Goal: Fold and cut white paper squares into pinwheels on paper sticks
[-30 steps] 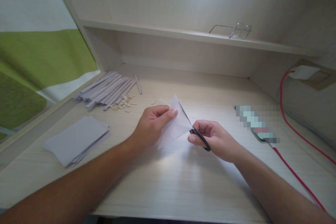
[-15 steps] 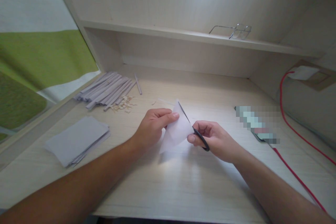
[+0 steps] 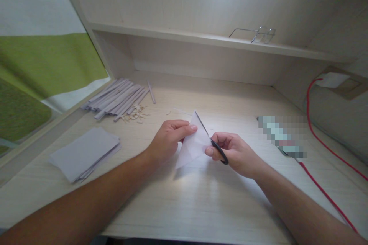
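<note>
You are cutting a sheet of white paper [image 3: 192,146], held just above the desk [image 3: 201,206] between your two hands. Your left hand [image 3: 168,138] is pinching its upper left edge, thumb and fingers closed on it. Your right hand [image 3: 234,152] is closed through the black handles of the scissors [image 3: 211,141]; the blades are running along the sheet's right edge, tip pointing away from you. How far the blades are parted cannot be told.

Judgement: you are getting a straighter cut by keeping the sheet taut and feeding it into the blades.

Beyond your left hand, paper strips [image 3: 117,97] and a paper stack [image 3: 84,153] are lying. Well right of your right hand, a red cable [image 3: 324,193] is trailing.
</note>
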`<state>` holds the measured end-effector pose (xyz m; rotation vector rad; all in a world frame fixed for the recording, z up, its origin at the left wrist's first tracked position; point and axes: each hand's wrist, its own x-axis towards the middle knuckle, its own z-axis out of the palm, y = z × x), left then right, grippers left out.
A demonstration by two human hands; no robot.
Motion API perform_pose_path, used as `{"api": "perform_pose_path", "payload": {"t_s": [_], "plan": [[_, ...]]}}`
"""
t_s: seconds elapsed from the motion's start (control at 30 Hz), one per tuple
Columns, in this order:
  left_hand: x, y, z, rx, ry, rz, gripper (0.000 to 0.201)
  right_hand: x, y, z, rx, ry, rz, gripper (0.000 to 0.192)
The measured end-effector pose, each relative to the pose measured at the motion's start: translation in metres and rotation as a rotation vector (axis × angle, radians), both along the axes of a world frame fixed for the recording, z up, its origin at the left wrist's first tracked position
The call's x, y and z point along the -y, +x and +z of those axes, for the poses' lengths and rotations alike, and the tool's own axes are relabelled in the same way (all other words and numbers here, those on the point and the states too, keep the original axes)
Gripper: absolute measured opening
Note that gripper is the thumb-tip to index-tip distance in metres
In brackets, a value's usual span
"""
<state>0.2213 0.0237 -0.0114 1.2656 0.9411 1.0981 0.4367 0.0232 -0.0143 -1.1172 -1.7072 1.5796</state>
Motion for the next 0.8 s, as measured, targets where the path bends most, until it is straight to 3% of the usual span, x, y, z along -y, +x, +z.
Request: {"api": "perform_pose_path", "payload": {"t_s": [0.3, 0.8], "plan": [[0.0045, 0.0057, 0.0078, -0.036, 0.005, -0.058, 0.04, 0.0006, -0.0005, -0.0008, -0.035, -0.025, 0.035, 0.044], [0.0052, 0.0059, 0.0027, -0.062, -0.032, -0.077, 0.042, 0.0006, -0.0036, -0.0064, -0.064, -0.019, 0.002, 0.045]]}}
